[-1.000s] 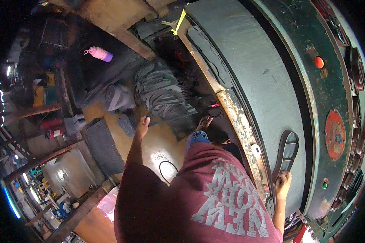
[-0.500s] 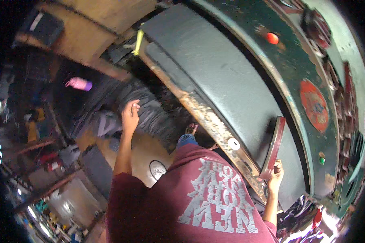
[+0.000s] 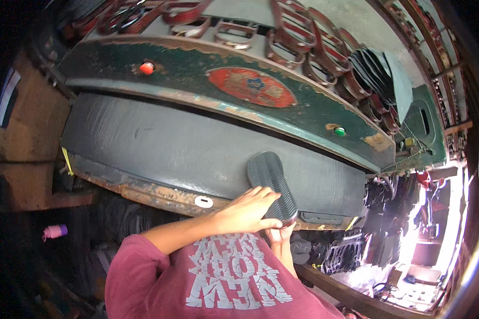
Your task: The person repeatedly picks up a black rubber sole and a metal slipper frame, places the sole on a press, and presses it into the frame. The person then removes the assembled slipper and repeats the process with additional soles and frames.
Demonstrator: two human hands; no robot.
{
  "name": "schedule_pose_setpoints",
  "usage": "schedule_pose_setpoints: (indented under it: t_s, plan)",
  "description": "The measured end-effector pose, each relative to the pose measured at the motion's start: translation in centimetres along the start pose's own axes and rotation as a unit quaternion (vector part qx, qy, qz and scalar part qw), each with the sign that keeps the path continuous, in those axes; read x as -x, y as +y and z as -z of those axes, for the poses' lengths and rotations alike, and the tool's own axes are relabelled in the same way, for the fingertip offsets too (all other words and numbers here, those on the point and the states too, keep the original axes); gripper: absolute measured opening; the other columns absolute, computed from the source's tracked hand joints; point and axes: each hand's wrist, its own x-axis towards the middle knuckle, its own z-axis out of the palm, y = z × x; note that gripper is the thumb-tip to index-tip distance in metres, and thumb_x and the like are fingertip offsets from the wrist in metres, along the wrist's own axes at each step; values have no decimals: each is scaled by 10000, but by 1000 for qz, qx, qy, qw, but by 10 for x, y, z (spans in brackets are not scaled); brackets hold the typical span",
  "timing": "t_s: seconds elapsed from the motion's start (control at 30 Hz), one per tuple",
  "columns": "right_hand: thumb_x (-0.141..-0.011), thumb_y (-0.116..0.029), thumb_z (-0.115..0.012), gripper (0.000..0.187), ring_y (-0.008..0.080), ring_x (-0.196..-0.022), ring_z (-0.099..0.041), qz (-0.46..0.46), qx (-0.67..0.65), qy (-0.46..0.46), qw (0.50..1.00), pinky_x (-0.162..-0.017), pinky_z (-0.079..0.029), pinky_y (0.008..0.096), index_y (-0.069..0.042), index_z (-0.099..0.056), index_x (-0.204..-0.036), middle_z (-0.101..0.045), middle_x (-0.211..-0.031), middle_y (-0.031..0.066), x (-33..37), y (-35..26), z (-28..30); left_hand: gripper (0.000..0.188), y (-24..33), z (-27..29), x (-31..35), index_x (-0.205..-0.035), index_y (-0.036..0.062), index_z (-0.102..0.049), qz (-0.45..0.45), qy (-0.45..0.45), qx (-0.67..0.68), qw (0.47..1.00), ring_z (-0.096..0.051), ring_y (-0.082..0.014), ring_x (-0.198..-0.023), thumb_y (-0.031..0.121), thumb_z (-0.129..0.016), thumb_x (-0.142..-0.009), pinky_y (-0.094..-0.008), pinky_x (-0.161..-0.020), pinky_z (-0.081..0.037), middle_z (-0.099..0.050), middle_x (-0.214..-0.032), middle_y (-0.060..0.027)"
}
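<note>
A black ribbed shoe sole, with a dark red rim showing at its near end, is tilted over the grey-black machine bed. My left hand lies across the lower left part of the sole, fingers over the ribbed face and thumb at the near end. Underneath that end, my right hand supports the sole, its fingers partly hidden. Whether the red rim is a cutting die around the sole, I cannot make out for sure.
Behind the bed runs a green machine beam with a red button and a green button. Several dark red cutting dies lie on top. A rusty front edge borders the bed. A pink and purple bottle is at the left.
My view has swung round to face the machine. My left hand has come from the open air onto the sole. The red-edged piece in my right hand has turned, showing its ribbed face.
</note>
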Motion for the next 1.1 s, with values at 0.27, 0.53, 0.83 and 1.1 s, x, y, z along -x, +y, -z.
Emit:
schedule_pose_setpoints:
  t_s: [0.27, 0.53, 0.83, 1.1]
  plan:
    - [-934, -148, -775, 270, 132, -780, -659, 8, 243, 90, 966, -689, -584, 313, -31, -621, -1123, -664, -938, 30, -6, 1, -39, 783, 15, 12, 2, -1405, -67, -447, 113, -86, 73, 987, -566, -431, -1273, 385, -792, -867, -481, -1071, -455, -541, -1366, -265]
    - [-847, -85, -826, 262, 35, -530, -420, -139, 408, 31, 902, -467, -294, 240, -138, -571, -827, -459, -648, -93, -25, -15, -75, 339, 22, 27, 24, -1225, 46, -618, 248, 54, 17, 967, -711, -460, -895, 223, -706, -950, -501, -761, -565, -730, -916, -249]
    - [-669, -147, -945, 330, 39, -645, -505, -106, 704, -8, 702, -589, -431, 284, -59, -681, -845, -616, -786, -74, 18, -183, -73, 558, 65, 176, 170, -1135, -59, -708, 245, 244, 158, 925, -649, -199, -1056, 367, -830, -796, -357, -968, -485, -729, -1085, -128]
    - [-877, -28, -693, 128, 180, -655, -635, 136, 733, 225, 627, -622, -533, 383, -16, -591, -800, -600, -676, 44, -25, -155, -34, 387, 38, 314, 103, -1377, 21, -589, -167, 543, 286, 772, -574, -228, -1313, 226, -582, -1049, -398, -1181, -373, -622, -1418, -95]
